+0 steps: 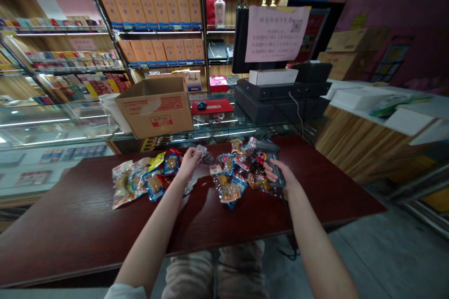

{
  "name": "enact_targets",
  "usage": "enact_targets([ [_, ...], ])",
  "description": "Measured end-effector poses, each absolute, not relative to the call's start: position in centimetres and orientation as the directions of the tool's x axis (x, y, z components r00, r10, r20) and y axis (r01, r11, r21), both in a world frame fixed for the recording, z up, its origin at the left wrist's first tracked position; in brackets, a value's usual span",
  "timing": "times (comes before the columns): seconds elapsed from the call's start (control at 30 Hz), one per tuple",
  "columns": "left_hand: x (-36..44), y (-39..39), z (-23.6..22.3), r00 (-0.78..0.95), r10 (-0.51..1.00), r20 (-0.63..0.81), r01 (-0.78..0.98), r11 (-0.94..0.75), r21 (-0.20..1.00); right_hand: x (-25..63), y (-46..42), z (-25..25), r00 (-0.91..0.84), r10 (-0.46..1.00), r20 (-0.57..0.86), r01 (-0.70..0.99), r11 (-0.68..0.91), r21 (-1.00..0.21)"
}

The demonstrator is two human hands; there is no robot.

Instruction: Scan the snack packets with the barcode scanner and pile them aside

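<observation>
My left hand (189,162) pinches the edge of a small clear snack packet (207,158) with dark contents, just above the table. My right hand (281,174) is wrapped round the grip of a dark barcode scanner (271,148), its head over the right-hand snack heap and its cable hanging down over the table's front edge. Below and left of the scanner lies a heap of snack packets (229,187) in clear, blue and red wrapping. Another group of snack packets (153,182) lies beside my left hand, partly hidden by it.
The dark red wooden table (224,226) has a glass counter behind it. On that counter stand an open cardboard box (157,110), a red mat (217,105) with a mouse (201,105), and a cash register (280,103) below a monitor bearing a paper notice (275,32). Stocked shelves rise behind.
</observation>
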State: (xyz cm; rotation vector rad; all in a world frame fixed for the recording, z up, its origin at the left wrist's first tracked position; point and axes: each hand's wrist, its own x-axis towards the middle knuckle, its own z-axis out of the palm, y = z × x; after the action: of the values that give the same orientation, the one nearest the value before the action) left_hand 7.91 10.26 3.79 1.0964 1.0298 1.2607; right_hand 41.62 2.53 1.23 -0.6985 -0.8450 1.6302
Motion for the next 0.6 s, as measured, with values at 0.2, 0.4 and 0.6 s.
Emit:
enact_targets([
  [0.2,5.0,9.4,2.9,0.107,0.962,-0.251,-0.494,0.271,0.826,36.7,2.5,2.8,-0.372,0.928,0.014,-0.468,-0.174,-0.866],
  [0.4,4.2,9.4,1.9,0.132,0.944,-0.303,-0.646,0.314,0.696,30.4,3.3,3.6,-0.462,0.886,-0.045,-0.321,-0.215,-0.923],
  [0.6,3.2,9.2,1.5,0.261,0.944,-0.202,-0.659,0.327,0.678,29.6,3.9,2.2,-0.563,0.826,-0.032,-0.353,-0.276,-0.894],
])
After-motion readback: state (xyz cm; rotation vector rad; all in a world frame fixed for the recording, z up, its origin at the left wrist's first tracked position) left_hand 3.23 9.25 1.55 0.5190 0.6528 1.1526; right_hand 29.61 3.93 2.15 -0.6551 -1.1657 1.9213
